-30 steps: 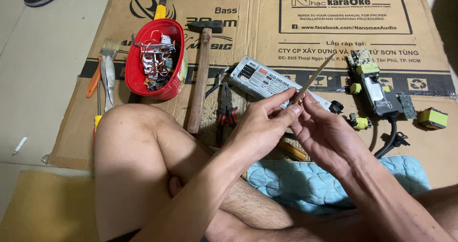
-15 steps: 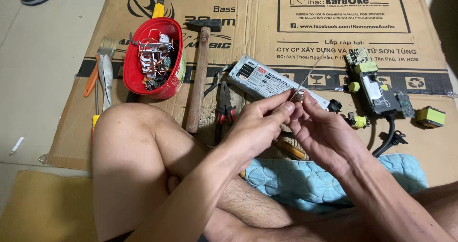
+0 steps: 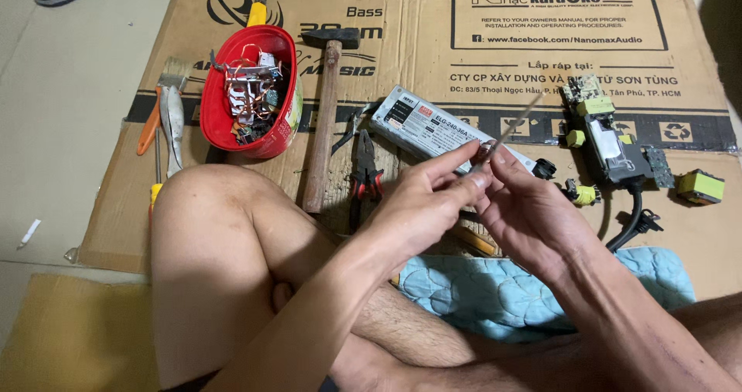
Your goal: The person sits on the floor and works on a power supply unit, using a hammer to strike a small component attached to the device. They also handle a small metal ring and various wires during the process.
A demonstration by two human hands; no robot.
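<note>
My left hand (image 3: 421, 207) and right hand (image 3: 525, 210) meet above my crossed legs, both closed in a fingertip pinch on the lower end of a thin grey rod (image 3: 510, 129). The rod slants up and to the right from the pinch, its free end over the flattened cardboard (image 3: 479, 67) on the floor; it is blurred, so I cannot tell whether it is wire, a pin or a stiff strand. I judge it light, narrow and probably smooth, so apt to roll or slip between finger pads; the hold belongs low on the shaft, where both thumbs already press, since the free end would likely flex.

Just behind it lies a long silver metal box (image 3: 421, 125) with a printed label, hard-edged and rigid. To the left lie red-handled pliers (image 3: 367, 176), a wooden-handled hammer (image 3: 323, 114) and a glossy red bowl (image 3: 249, 91) of tangled small parts. At right sits a bare circuit board (image 3: 610, 141) with yellow components and a black cable. A quilted blue cushion (image 3: 502, 291), soft and padded, lies under my forearms.
</note>
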